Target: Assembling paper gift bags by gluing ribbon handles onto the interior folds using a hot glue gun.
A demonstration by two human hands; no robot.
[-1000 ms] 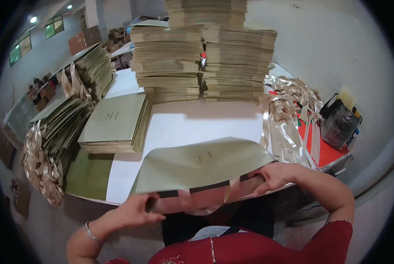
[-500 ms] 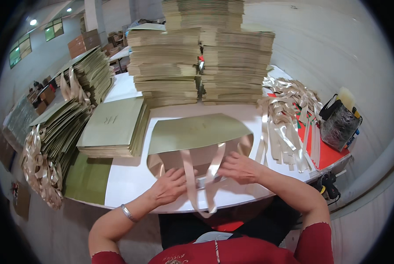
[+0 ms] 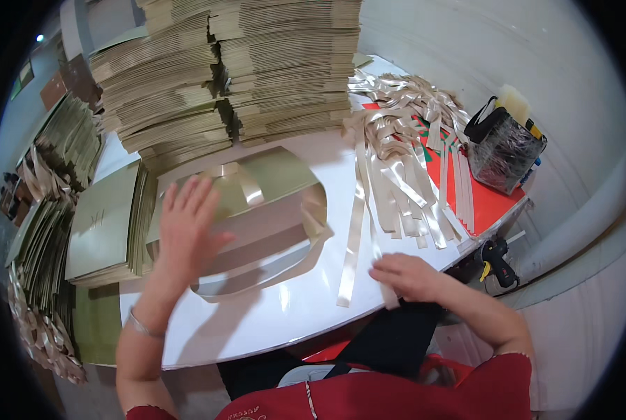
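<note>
An olive-green paper bag (image 3: 278,170) lies on the white table with its mouth spread toward me. One ribbon handle (image 3: 248,183) is folded over its upper panel. My left hand (image 3: 189,227) is raised over the bag's left part, fingers stretched and thumb out, holding nothing. Over at the table's front edge, my right hand (image 3: 409,277) has its fingers closed on a cream satin ribbon (image 3: 390,299), whose end hangs below the fingertips. Another loose ribbon (image 3: 351,269) lies just left of that hand. The pile of cut ribbons (image 3: 397,164) is beyond it.
Tall stacks of folded bags (image 3: 285,77) stand at the back. More flat bags (image 3: 103,224) are piled at the left, some with ribbon handles. A red sheet (image 3: 484,199) and a dark wrapped holder (image 3: 507,150) are at the right. A glue gun (image 3: 498,264) hangs by the table edge.
Both hands have left the bag's mouth: the left lifted, the right moved right to a ribbon. The bag's front handle now lies over its upper panel. The view has swung right.
</note>
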